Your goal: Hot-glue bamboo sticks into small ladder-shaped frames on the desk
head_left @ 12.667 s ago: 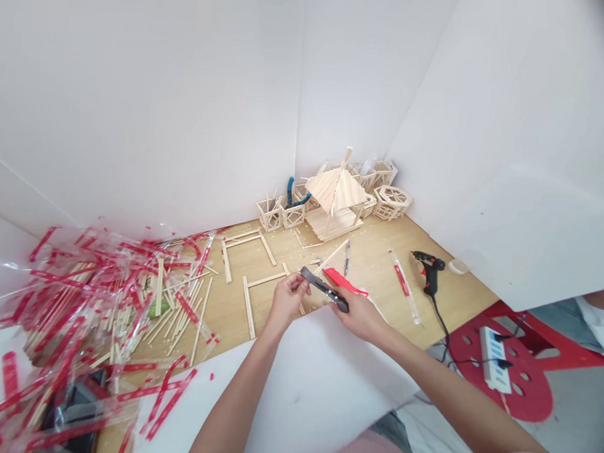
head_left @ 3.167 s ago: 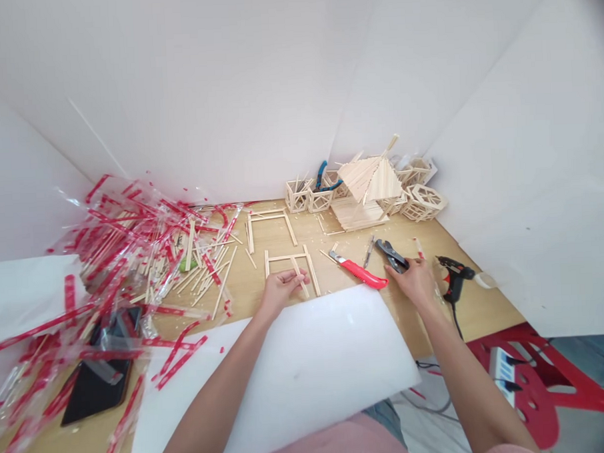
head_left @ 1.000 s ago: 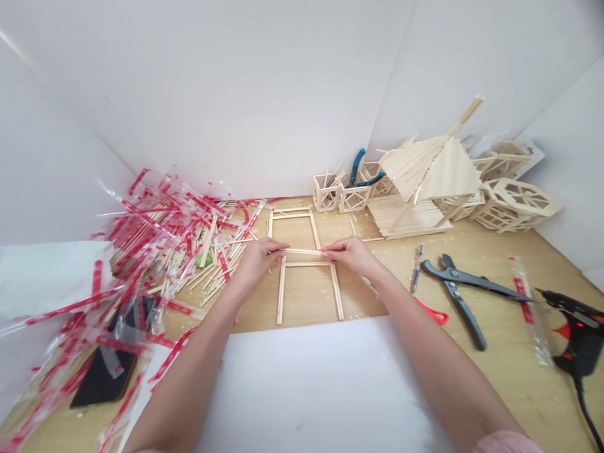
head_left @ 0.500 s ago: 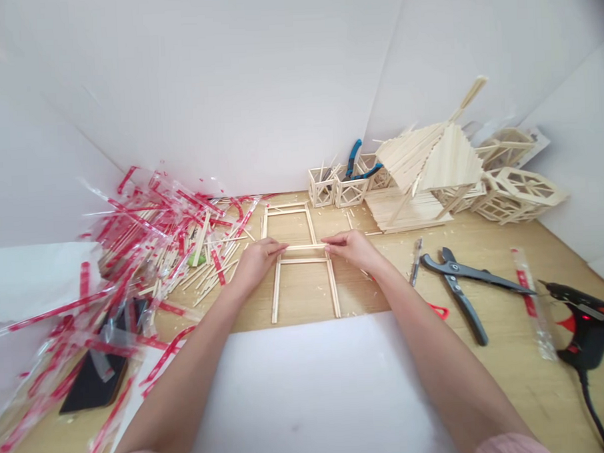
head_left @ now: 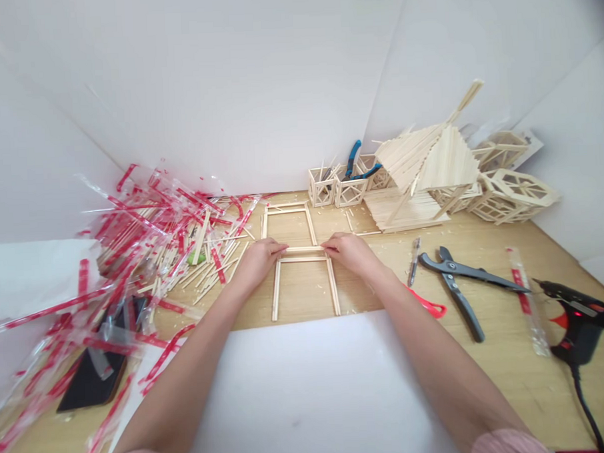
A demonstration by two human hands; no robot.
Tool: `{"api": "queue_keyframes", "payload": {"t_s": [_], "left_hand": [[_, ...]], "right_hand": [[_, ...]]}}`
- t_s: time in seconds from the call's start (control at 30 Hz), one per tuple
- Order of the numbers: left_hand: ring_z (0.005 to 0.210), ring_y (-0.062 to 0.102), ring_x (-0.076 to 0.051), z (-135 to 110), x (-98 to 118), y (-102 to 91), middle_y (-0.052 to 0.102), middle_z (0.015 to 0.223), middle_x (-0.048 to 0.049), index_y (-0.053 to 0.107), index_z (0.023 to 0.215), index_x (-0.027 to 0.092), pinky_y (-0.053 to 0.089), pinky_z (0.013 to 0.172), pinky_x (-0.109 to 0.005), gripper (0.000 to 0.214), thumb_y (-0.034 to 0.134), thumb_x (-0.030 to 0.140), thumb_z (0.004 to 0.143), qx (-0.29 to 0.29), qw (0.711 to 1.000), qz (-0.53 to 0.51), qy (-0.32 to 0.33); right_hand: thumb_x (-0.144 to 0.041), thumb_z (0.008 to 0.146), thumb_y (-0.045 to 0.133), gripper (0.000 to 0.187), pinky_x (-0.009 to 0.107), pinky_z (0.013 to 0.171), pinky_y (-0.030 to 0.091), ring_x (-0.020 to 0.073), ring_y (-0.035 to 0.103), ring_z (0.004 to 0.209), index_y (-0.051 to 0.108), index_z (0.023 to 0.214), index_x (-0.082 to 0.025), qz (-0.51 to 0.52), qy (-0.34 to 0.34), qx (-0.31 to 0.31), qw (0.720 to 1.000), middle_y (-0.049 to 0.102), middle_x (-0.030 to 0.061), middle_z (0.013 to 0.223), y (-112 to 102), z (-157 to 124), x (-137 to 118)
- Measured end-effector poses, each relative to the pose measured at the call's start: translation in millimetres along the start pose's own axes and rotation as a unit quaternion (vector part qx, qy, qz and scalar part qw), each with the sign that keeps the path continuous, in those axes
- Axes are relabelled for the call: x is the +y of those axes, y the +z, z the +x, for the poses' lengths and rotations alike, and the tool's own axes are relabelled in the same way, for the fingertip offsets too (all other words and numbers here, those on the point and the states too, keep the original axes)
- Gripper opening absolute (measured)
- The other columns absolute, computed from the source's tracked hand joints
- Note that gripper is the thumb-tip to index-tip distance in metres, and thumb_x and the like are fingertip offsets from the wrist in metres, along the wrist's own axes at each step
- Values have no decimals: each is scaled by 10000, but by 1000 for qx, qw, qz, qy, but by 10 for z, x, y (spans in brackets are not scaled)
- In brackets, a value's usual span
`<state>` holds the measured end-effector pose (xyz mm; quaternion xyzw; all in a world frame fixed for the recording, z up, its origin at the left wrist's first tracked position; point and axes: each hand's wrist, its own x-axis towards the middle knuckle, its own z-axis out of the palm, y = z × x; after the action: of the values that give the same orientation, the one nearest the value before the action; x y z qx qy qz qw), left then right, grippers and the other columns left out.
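A ladder-like frame of thin wooden sticks (head_left: pixel 333 288) lies flat on the wooden table. Across its middle runs a short wooden stick (head_left: pixel 304 249), just above a crossbar of the frame. My left hand (head_left: pixel 263 260) pinches the stick's left end between thumb and fingers. At the right end, my right hand (head_left: pixel 349 252) pinches the same stick. Both hands rest close to the frame's side bars; whether the stick touches the frame I cannot tell. The fingertips hide the stick's two ends.
Plastic wrappers (head_left: pixel 145 200) and loose sticks crowd the left, near a phone (head_left: pixel 95 376). White paper (head_left: pixel 309 393) lies in front. A stick-built house (head_left: pixel 429 161) stands back right. Pruning shears (head_left: pixel 454 273), a pen (head_left: pixel 414 261) and a glue gun (head_left: pixel 579 321) lie right.
The stick between my hands has shifted very slightly toward me, nearer the crossbar. My right hand has moved a little with it. The view has turned slightly; both pinches stay the same.
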<state>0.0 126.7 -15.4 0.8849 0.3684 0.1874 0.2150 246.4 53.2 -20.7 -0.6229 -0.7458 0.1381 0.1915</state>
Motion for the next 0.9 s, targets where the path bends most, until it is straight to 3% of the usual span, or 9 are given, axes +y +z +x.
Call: {"api": "queue_keyframes", "payload": {"t_s": [0.33,0.63,0.9], "left_hand": [[888,598,-218,12,8,-34,693,914,-94,716,996,167,443,820,-316,287,484,289,878,-15,999,38,-7],[903,580,-208,9,-20,4,686,926,-64,711,999,198,438,840,-312,288,474,320,891,-22,998,54,-12],[922,532,-209,15,-88,98,597,949,-82,729,956,208,426,842,-328,263,512,330,872,12,996,91,11]], "right_hand": [[-247,883,518,214,216,691,389,144,600,817,723,936,-211,-52,-5,11,999,646,53,921,19,-15,-43],[-229,854,559,187,204,722,399,129,591,776,738,887,-187,9,8,10,1000,642,52,864,64,1,-19],[-228,831,582,177,211,702,396,134,587,742,746,863,-170,31,20,17,999,646,59,839,93,13,15]]}}
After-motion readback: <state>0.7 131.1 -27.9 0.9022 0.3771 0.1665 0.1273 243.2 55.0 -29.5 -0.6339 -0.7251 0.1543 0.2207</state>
